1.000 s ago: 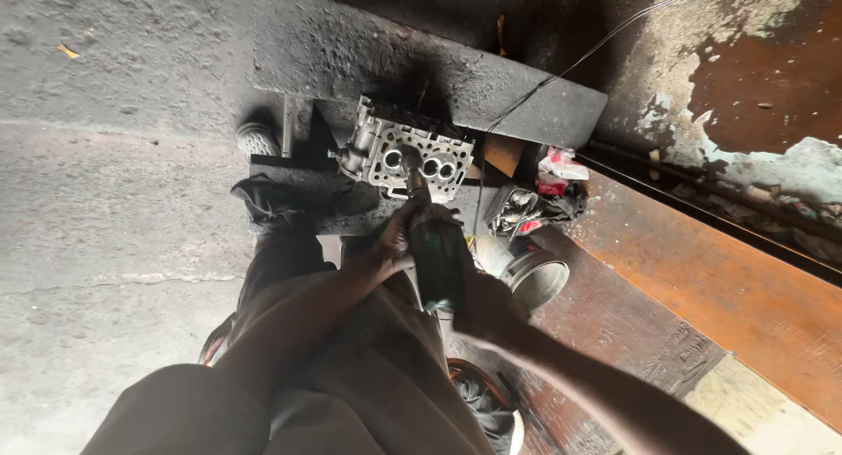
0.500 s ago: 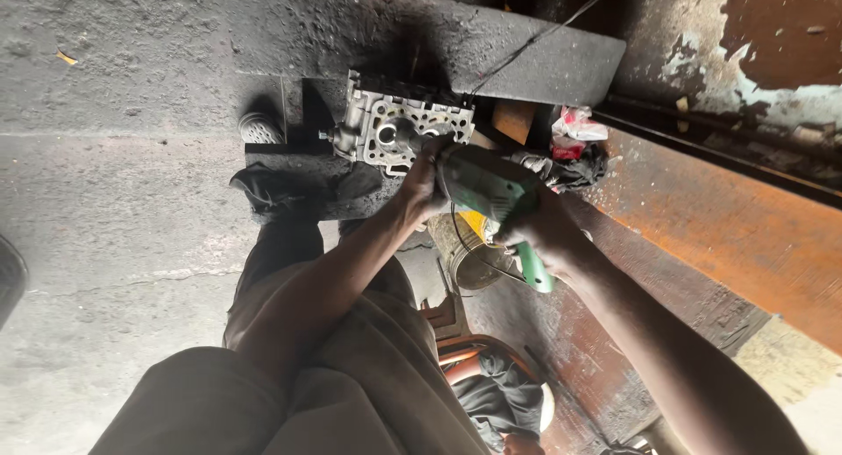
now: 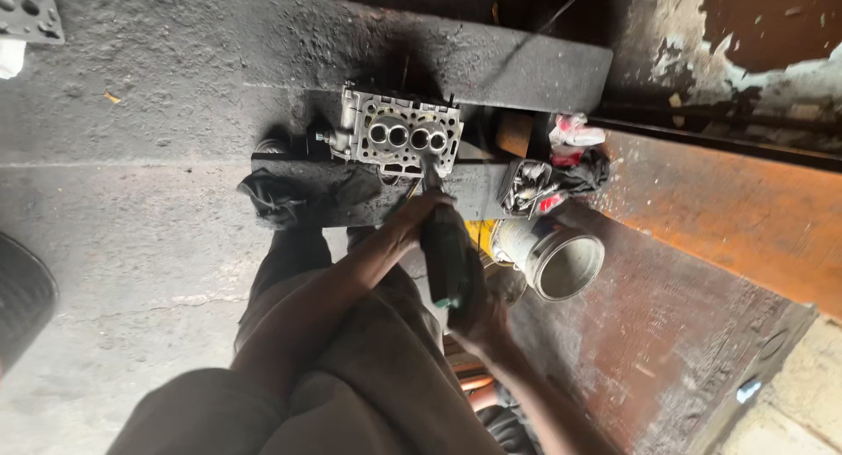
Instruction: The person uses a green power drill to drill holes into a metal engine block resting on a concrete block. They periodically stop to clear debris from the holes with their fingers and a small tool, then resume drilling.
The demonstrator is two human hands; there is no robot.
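Grey, oil-stained concrete floor (image 3: 132, 244) fills the left of my head view, with a rust-orange slab (image 3: 728, 218) running along the right and a peeling wall (image 3: 772, 51) above it. Two dark, grimy beams lie across the floor: a long one (image 3: 509, 60) further away and a shorter one (image 3: 351, 192) nearer me, and an aluminium cylinder head (image 3: 399, 137) rests between and upon them, its row of round ports facing up toward me. Its long axis runs left to right, parallel with the beams. My left hand (image 3: 417, 216) is wrapped around the front of a dark green power tool (image 3: 445, 253), and my right hand (image 3: 478, 319) is clenched about its rear end. The tool's long axis runs almost straight away from me, its nose pointing at the right end of the cylinder head and touching or nearly touching it; I cannot tell which. Just right of the tool stands an open grey can (image 3: 561, 260), close beside my right wrist, with a small tray of parts (image 3: 524, 187) and red rags (image 3: 574, 135) beyond it, so that side is crowded. Left of my left arm the concrete lies open, save for a dark rag (image 3: 272, 199) at the near beam's end and a tyre edge (image 3: 22, 306) well apart.
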